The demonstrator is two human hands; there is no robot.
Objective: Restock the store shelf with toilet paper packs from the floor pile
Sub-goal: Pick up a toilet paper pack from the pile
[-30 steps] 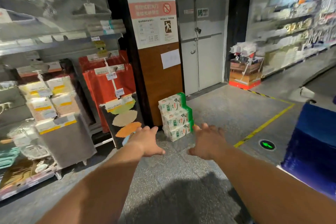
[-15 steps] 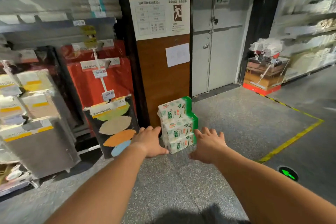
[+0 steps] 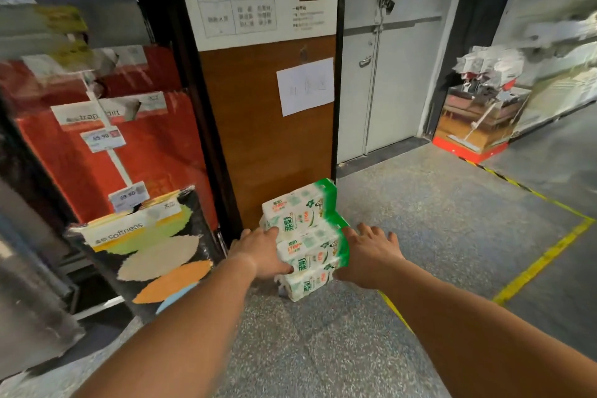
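Observation:
Three white-and-green toilet paper packs [image 3: 302, 229] are stacked on the floor against a brown wooden panel [image 3: 258, 126]. My left hand [image 3: 263, 252] lies against the left side of the stack at the middle pack, with its thumb across that pack's front. On the stack's right side is my right hand [image 3: 368, 255], fingers spread and fairly straight, touching the green end of the middle pack. Both arms are stretched forward. The lowest pack is partly hidden behind my hands.
A store shelf [image 3: 80, 42] on the left holds red packs [image 3: 155, 152] with price tags and a leaning black display board [image 3: 151, 255]. Grey double doors [image 3: 387, 81] stand behind the pile. A red-based mop display [image 3: 478, 126] and yellow floor lines [image 3: 542, 262] lie to the right.
I have come closer to the pile. Both hands moved forward from short of the stack to its two sides and now touch it.

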